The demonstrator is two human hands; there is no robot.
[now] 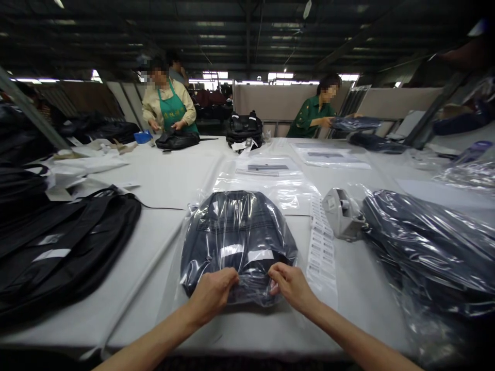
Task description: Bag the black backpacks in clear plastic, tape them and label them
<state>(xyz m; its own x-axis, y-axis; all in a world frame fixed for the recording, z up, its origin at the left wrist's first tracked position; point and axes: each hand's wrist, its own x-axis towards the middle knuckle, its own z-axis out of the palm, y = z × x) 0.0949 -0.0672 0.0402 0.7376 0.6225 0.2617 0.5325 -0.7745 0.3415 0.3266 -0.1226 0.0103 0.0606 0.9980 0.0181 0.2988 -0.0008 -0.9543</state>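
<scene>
- Left hand [212, 293] and right hand [291, 284]: fingers pinching the near edge of the clear plastic bag [181, 247].
- Dark bag [235, 232] inside, lying on the tabletop [162, 175].
- Label strip [320, 247] just right.

My fingers [232, 276] pinch thin clear plastic bag [201, 206], glossy, crinkled, streaked with light; inside, dark bag [235, 232] of matt woven cloth, white paper label [260, 255] on it; tabletop [162, 175] smooth, matt, pale grey; sticker strip [320, 247] white paper, slight sheen; tape dispenser [342, 212] grey hard plastic, smooth; black bags [65, 242] at my left dull cloth; wrapped pile [429, 242] at my right under shiny wrinkled film
</scene>
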